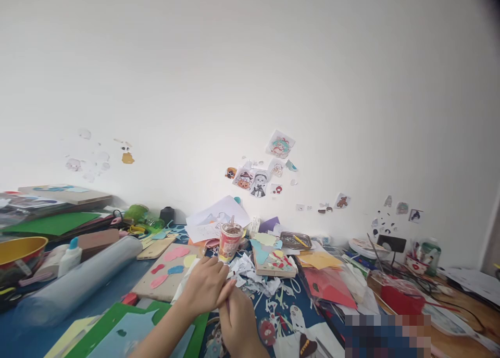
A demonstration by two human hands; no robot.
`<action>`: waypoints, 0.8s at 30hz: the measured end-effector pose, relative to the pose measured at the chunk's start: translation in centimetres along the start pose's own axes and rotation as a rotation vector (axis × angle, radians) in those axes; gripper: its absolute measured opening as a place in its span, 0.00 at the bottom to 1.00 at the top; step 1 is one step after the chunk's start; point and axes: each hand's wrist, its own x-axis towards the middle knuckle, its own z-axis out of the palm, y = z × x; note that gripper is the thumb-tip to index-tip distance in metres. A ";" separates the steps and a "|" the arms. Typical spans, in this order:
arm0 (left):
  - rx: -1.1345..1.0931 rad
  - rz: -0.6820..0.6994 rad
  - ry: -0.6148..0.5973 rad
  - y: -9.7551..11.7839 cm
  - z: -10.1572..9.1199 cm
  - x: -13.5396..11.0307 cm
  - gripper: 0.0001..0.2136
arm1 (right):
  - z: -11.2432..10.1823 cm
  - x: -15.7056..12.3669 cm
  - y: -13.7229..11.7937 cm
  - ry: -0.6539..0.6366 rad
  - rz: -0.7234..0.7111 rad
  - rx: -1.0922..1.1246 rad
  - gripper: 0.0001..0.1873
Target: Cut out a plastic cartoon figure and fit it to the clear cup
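Observation:
My left hand [206, 285] and my right hand [239, 324] meet low in the middle of the view, fingers pressed together over a cluttered table. Their fingertips pinch at one spot, and whatever lies between them is too small or hidden to name. Just beyond the hands stands a red cup [228, 241] with a stick in it, beside a heap of white paper scraps [250, 275]. A cardboard sheet [166, 277] with pink, blue and yellow cut-out shapes lies left of my left hand.
A clear plastic roll [78, 282], a glue bottle [71, 256] and a yellow bowl [19, 251] sit at the left. Green paper [105, 329] lies at the front. Red and orange sheets [328, 282], a small tray [296, 240] and cables fill the right. Stickers dot the white wall [258, 178].

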 end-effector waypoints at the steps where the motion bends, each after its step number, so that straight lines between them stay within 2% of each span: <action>1: 0.012 -0.002 0.012 -0.3 0.0 0.0 0.17 | 0.0 0.0 0.1 -0.012 -0.007 -0.040 0.09; 6: 0.092 -0.003 0.069 -1.1 -0.4 0.0 0.17 | -0.2 0.1 0.5 -0.063 0.065 -0.228 0.07; 10: 0.145 -0.004 0.090 -0.4 -0.4 0.4 0.16 | 0.1 0.3 1.1 -0.042 0.072 -0.300 0.07; 16: 0.066 0.080 -0.021 1.6 0.2 0.4 0.14 | 1.3 0.2 2.1 0.023 0.069 -0.374 0.08; 24: 0.062 0.036 -0.020 1.5 0.7 0.1 0.14 | 1.1 -0.1 1.8 0.121 0.015 -0.269 0.09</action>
